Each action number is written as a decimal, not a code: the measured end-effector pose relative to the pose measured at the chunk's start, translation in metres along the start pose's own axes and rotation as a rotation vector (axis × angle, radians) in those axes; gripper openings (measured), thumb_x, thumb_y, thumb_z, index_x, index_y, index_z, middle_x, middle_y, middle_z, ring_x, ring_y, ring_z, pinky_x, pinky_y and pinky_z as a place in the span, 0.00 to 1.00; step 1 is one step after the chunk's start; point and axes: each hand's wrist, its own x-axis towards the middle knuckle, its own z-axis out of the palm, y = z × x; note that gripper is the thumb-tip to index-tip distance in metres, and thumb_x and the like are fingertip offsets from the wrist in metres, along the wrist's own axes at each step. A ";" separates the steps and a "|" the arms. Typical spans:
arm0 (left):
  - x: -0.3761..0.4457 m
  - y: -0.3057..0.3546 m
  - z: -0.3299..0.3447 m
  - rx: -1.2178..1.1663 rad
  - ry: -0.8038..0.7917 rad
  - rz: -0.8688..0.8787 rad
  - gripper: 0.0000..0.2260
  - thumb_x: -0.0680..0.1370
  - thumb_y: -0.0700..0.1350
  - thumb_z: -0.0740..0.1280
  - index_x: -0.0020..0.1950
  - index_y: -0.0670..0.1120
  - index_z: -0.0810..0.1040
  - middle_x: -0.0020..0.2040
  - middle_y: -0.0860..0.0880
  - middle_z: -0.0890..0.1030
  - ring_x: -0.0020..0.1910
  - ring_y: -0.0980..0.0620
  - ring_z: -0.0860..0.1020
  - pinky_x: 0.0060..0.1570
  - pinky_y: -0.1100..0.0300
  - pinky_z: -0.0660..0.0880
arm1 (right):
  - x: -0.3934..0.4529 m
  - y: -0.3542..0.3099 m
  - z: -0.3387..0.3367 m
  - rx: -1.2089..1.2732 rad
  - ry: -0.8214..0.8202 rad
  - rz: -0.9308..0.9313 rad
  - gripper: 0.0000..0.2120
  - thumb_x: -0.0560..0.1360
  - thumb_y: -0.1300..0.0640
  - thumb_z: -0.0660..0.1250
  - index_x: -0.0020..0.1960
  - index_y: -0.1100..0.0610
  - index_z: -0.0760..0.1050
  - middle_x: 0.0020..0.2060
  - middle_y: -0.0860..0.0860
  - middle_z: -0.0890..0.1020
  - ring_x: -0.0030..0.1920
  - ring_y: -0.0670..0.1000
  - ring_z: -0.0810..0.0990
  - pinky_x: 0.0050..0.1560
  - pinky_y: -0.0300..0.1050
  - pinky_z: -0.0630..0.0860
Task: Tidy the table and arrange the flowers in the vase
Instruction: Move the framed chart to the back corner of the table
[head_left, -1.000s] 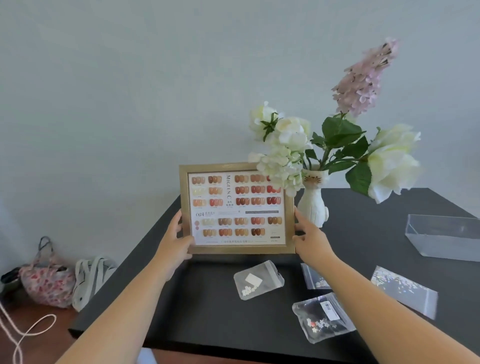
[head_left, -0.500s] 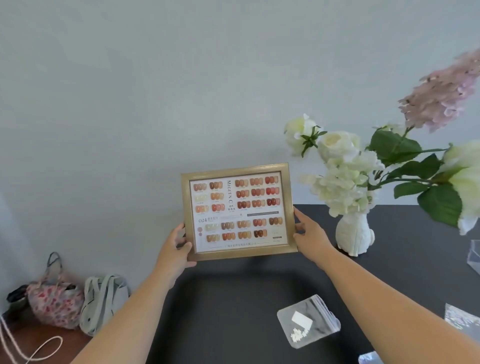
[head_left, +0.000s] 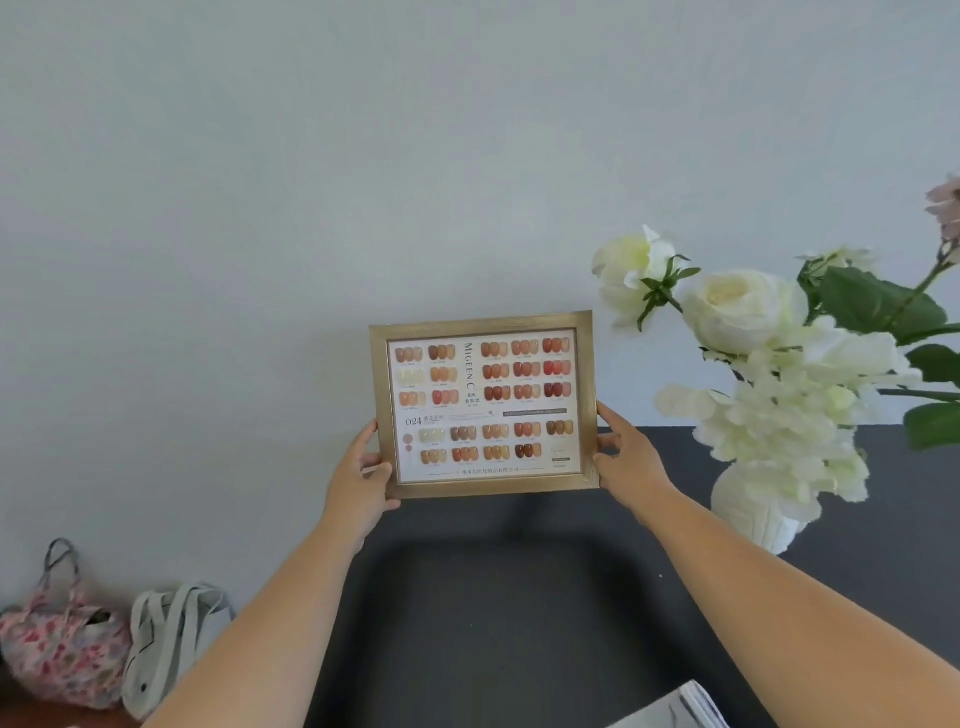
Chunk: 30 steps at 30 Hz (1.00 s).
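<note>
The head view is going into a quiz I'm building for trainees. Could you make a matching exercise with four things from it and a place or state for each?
Things:
1. gold picture frame
2. white vase
3. floral bag
4. white flowers

Places or states:
A. on the floor by the wall, left of the table
B. held upright at both side edges by the left hand and right hand
C. standing on the dark table, right of the frame
D. standing up out of the vase

Pairs: 1-B, 2-C, 3-A, 4-D

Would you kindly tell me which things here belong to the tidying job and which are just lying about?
Job: frame, held by left hand and right hand; flowers; vase; table.
Lying about: floral bag; grey bag.
</note>
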 end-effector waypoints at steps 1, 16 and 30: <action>0.007 0.003 0.004 0.007 -0.010 0.010 0.28 0.80 0.41 0.66 0.74 0.64 0.62 0.61 0.51 0.75 0.63 0.43 0.76 0.43 0.48 0.82 | 0.007 0.000 0.001 0.002 0.009 0.001 0.32 0.78 0.60 0.65 0.75 0.39 0.58 0.47 0.38 0.77 0.45 0.45 0.78 0.36 0.38 0.78; 0.082 0.009 0.042 0.038 -0.120 0.084 0.30 0.81 0.46 0.65 0.75 0.70 0.55 0.69 0.56 0.72 0.68 0.45 0.73 0.48 0.48 0.80 | 0.071 0.009 0.015 0.139 0.112 -0.010 0.25 0.77 0.58 0.67 0.71 0.44 0.66 0.45 0.40 0.77 0.41 0.44 0.78 0.30 0.33 0.77; 0.122 -0.027 0.052 0.064 -0.065 -0.004 0.33 0.81 0.40 0.64 0.75 0.69 0.55 0.70 0.51 0.72 0.68 0.43 0.72 0.48 0.49 0.80 | 0.111 0.034 0.041 0.044 0.071 0.069 0.32 0.75 0.63 0.67 0.72 0.39 0.63 0.51 0.43 0.79 0.41 0.44 0.77 0.32 0.35 0.77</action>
